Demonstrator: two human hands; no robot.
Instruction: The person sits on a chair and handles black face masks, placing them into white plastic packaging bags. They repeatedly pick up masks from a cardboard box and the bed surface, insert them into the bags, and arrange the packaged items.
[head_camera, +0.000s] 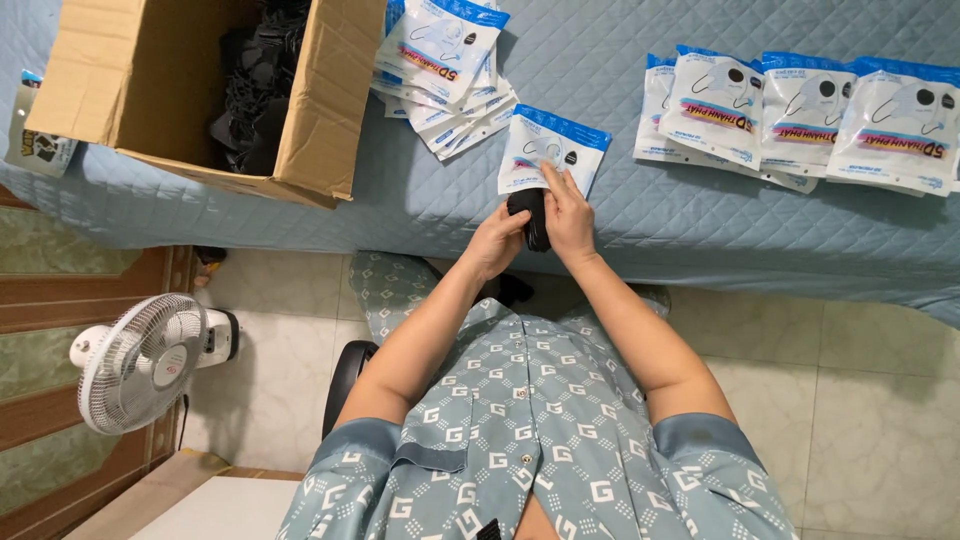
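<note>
From the head camera, the left hand (497, 243) and right hand (567, 218) both close around a folded black mask (533, 212), its top tucked into the mouth of a white pouch with a blue top band (552, 148) on the blue quilted bed (400, 190). Left of that pouch lies a fanned pile of matching pouches (445, 70), then an open cardboard box (200, 90) of black masks; right of it, a row of the same pouches (800, 115).

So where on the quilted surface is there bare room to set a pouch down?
Bare quilt lies between the cardboard box and the held pouch, and below the row of pouches at right. Crowded: the pouch pile beside the box.
</note>
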